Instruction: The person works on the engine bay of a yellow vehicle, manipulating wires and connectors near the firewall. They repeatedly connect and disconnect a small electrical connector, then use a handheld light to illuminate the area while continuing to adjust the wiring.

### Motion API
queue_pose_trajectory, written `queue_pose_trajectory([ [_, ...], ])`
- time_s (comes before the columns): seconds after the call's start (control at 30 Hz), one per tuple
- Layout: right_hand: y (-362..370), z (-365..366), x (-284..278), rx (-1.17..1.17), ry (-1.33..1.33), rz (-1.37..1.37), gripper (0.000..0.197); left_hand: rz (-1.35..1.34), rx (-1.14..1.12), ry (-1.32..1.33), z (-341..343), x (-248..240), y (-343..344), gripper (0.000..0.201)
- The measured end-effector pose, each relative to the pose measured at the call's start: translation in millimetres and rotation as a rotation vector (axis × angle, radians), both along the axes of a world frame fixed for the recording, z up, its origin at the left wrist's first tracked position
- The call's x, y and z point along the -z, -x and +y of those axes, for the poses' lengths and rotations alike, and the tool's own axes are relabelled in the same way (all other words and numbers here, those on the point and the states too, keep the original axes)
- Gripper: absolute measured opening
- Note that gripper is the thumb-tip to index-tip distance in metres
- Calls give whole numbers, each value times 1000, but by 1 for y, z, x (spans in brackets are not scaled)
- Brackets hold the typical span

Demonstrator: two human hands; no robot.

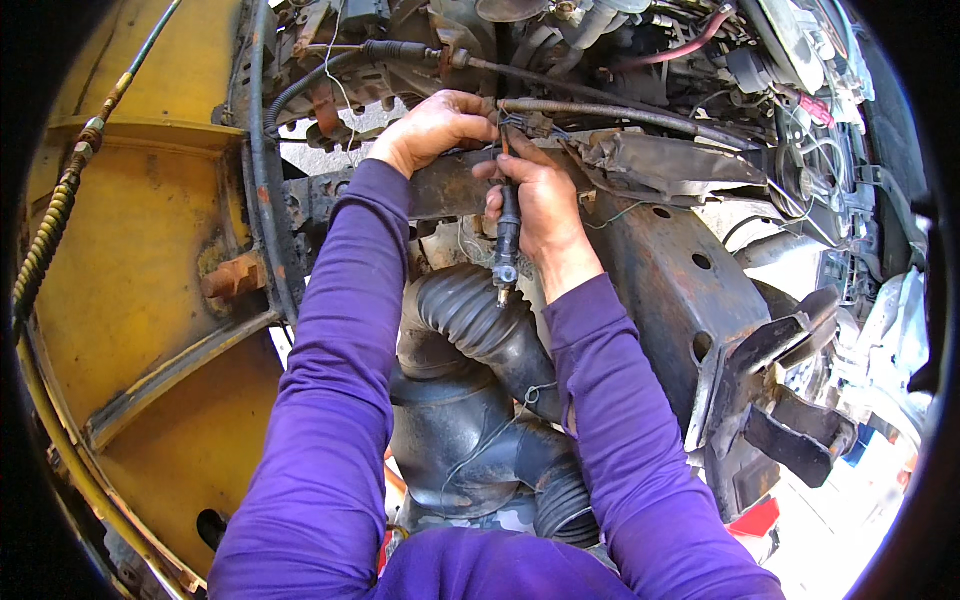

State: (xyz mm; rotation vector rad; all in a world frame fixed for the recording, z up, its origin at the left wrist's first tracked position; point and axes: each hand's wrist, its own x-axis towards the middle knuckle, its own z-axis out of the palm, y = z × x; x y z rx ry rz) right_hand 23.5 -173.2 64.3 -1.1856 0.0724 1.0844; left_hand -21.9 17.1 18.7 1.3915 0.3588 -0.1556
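My right hand is closed round a slim, dark, cylindrical tool. It points away from me, with a thin tip at its far end and a metal fitting at its near end. My left hand has its fingers bent together beside that tip, at the end of a dark cable and a bundle of thin wires. Whatever the left fingers pinch is hidden. Both hands are over a rusty frame rail.
A yellow metal panel with a spring-wrapped hose fills the left. Below my hands lies a black ribbed air duct. A rusty bracket with holes stands at right. Engine parts, including a red hose, crowd the far side.
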Motion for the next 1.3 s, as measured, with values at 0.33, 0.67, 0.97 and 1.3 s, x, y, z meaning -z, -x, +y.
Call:
queue_pose_trajectory([
  [0.33, -11, -8, -2, -80, -32, 31, 47, -37, -115, 9, -4, -1, -4, 28],
  [0.67, 0, 11, -29, -169, 188, -209, 46, 12, -101, -47, -2, 1, -4, 28],
  [0.97, -6, 6, -11, -117, -14, 109, 54, 19, -86, -11, -4, -12, -3, 27],
  [1.3, 6, 14, 6, 128, -272, 379, 47, -17, -91, -120, -4, -7, -5, 33],
])
